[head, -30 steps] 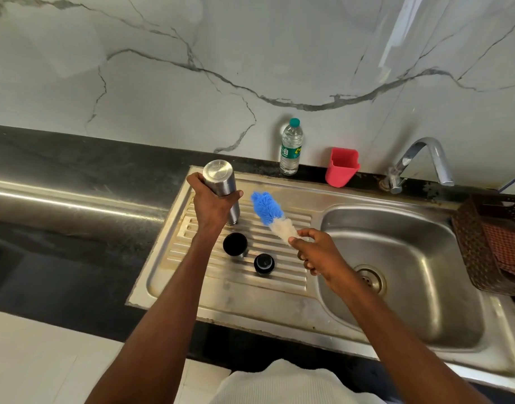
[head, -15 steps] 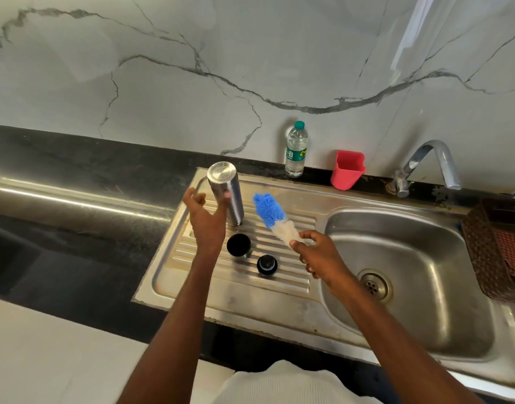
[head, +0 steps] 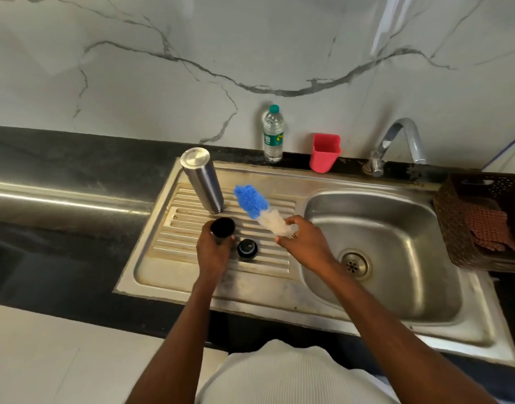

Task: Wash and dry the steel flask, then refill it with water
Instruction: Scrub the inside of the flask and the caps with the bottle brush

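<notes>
The steel flask stands upside down on the ribbed drainboard, apart from both hands. My left hand grips a black cup-shaped flask cap just in front of the flask. A second black lid sits on the ribs right of that hand. My right hand holds a bottle brush with a blue and white head, pointing up and left over the drainboard.
The sink basin with its drain lies to the right, the tap behind it. A plastic water bottle and a red holder stand at the wall. A brown basket with a cloth sits far right.
My left hand let go of the upturned flask, moved toward me and took hold of the black cap. The right hand kept the brush nearly still.
</notes>
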Tool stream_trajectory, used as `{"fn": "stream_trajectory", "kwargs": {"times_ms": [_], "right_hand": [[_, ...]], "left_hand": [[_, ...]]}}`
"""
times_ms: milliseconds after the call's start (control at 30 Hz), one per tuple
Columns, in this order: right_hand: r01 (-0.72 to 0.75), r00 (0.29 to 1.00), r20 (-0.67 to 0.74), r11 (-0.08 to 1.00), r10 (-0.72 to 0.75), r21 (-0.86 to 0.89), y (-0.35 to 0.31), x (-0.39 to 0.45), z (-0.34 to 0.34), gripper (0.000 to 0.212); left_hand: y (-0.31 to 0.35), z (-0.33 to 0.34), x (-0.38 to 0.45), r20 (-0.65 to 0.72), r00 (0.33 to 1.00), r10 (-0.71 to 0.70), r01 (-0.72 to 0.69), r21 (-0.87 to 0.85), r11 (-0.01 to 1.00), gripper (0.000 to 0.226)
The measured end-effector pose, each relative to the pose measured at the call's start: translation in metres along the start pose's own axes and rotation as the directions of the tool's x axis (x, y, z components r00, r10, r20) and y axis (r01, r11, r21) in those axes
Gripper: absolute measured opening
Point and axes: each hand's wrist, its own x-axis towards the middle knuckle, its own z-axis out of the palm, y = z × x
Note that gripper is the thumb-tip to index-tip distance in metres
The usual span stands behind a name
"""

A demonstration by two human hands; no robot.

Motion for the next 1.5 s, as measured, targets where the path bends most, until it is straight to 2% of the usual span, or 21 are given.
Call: {"fn": "stream_trajectory", "kwargs": {"times_ms": [67,167,233,333,433,600,733,833,900,933,967,1000,1033,1100,1167,1233,1267,1333,1433,1467,1500], "right_hand": [[0.013,1.000,0.000,1.000,-0.013,0.015,0.001,-0.001,-0.003,0.048],[0.040,0.998,-0.042,0.998,-0.039,0.039,0.004,0.000,-0.017,0.049],[0.084,0.994,-0.072,0.995,-0.080,0.052,0.006,0.003,-0.031,0.043],[0.175,0.980,-0.106,0.981,-0.166,0.086,0.013,0.010,-0.056,0.026],[0.218,0.969,-0.124,0.975,-0.211,0.039,0.024,0.015,-0.083,0.027],[0.246,0.965,-0.061,0.959,-0.256,-0.141,0.030,0.008,-0.121,0.033],[0.235,0.968,-0.029,0.944,-0.248,-0.232,0.031,0.002,-0.131,0.030],[0.189,0.974,-0.094,0.965,-0.208,-0.184,0.034,0.001,-0.133,0.022],[0.144,0.987,-0.052,0.985,-0.149,-0.096,0.035,0.006,-0.130,0.012],[0.039,0.999,0.016,0.999,-0.040,0.030,0.038,0.009,-0.133,0.015],[-0.130,0.983,0.152,0.969,0.099,0.211,0.040,0.008,-0.137,0.019],[-0.314,0.925,0.323,0.883,0.201,0.350,0.044,0.005,-0.141,0.023],[-0.439,0.860,0.455,0.789,0.230,0.430,0.047,0.003,-0.144,0.028],[-0.475,0.831,0.521,0.735,0.195,0.484,0.053,0.001,-0.144,0.029],[-0.372,0.898,0.409,0.781,0.164,0.502,0.051,-0.002,-0.135,0.020],[-0.201,0.972,0.210,0.843,0.107,0.498,0.047,-0.004,-0.125,0.029],[-0.092,0.993,0.112,0.882,0.045,0.462,0.045,-0.004,-0.121,0.033],[0.066,0.997,-0.047,0.963,-0.056,0.261,0.046,0.000,-0.117,0.031],[0.082,0.984,-0.160,0.996,-0.074,0.039,0.045,0.004,-0.117,0.029],[0.081,0.983,-0.172,0.995,-0.070,0.057,0.046,0.006,-0.118,0.028],[0.089,0.983,-0.172,0.989,-0.067,0.120,0.045,0.006,-0.119,0.026]], "left_hand": [[0.006,0.002,-0.001,-0.034,0.999,-0.015,0.015,-0.013,1.000,0.058],[0.017,0.003,-0.006,-0.146,0.985,0.092,-0.093,-0.006,0.996,0.062],[0.031,0.006,-0.009,-0.166,0.981,0.104,-0.119,-0.084,0.989,0.063],[0.059,0.013,-0.001,-0.054,0.998,0.031,-0.048,-0.355,0.934,0.058],[0.084,0.022,0.015,0.105,0.993,-0.061,0.113,-0.604,0.789,0.062],[0.118,0.040,0.037,0.205,0.960,-0.190,0.279,-0.709,0.648,0.036],[0.126,0.055,0.046,0.297,0.942,-0.155,0.323,-0.687,0.650,0.054],[0.138,0.073,0.034,0.332,0.941,-0.069,0.289,-0.682,0.671,0.045],[0.143,0.081,0.027,0.351,0.936,-0.030,0.270,-0.662,0.700,0.056],[0.143,0.086,0.025,0.370,0.929,-0.009,0.265,-0.649,0.713,0.067],[0.142,0.088,0.024,0.395,0.918,0.016,0.263,-0.642,0.720,0.071],[0.143,0.088,0.023,0.418,0.907,0.056,0.250,-0.641,0.726,0.064],[0.142,0.087,0.024,0.434,0.897,0.078,0.246,-0.639,0.729,0.052],[0.146,0.090,0.028,0.452,0.890,0.064,0.285,-0.661,0.694,0.041],[0.153,0.093,0.033,0.433,0.902,0.004,0.327,-0.687,0.649,0.032],[0.161,0.096,0.032,0.429,0.900,-0.078,0.378,-0.680,0.628,0.042],[0.162,0.097,0.033,0.436,0.891,-0.125,0.409,-0.653,0.637,0.052],[0.159,0.099,0.036,0.431,0.882,-0.193,0.445,-0.621,0.645,0.050],[0.152,0.100,0.036,0.392,0.900,-0.190,0.427,-0.707,0.563,0.018],[0.152,0.100,0.035,0.403,0.900,-0.164,0.426,-0.737,0.526,0.010],[0.152,0.099,0.033,0.423,0.896,-0.137,0.434,-0.766,0.475,0.018]]}}
